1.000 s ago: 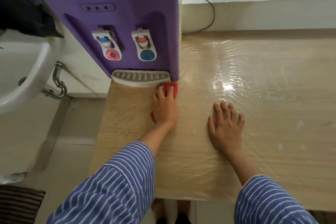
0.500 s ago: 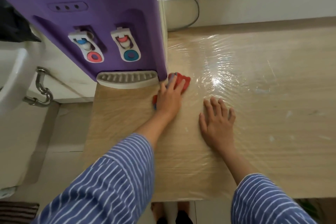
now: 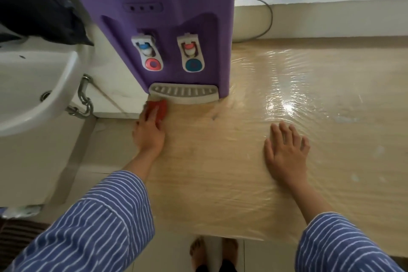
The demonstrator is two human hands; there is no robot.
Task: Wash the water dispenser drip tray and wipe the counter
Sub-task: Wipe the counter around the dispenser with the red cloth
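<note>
My left hand [image 3: 150,132] has swept the red cloth [image 3: 157,108] across to the left: a moment ago it was pressed at the right corner of the drip tray [image 3: 184,93], by the dispenser's right edge, and now it sits at the tray's left end, right at the left edge of the counter [image 3: 220,183]. My fingers lie over the cloth and press it flat against the wood; the frame is blurred there, so I cannot tell whether they curl round it or just bear down on it. My right hand [image 3: 286,152] has stayed where it was, flat and spread on the counter to the right, holding nothing, only bracing me. The drip tray itself is seated in its slot at the foot of the purple water dispenser [image 3: 176,17], under the two taps, touching the counter just beyond my cloth. To my mind that pass means the strip of counter along the near side of the tray has now been wiped end to end, and the tray being back in place suggests its washing is behind me, though I can't confirm that from here. The wide shiny stretch of counter to the right, under the window, looks like what remains. The sink [image 3: 33,86] hangs to the left, off the counter.
</note>
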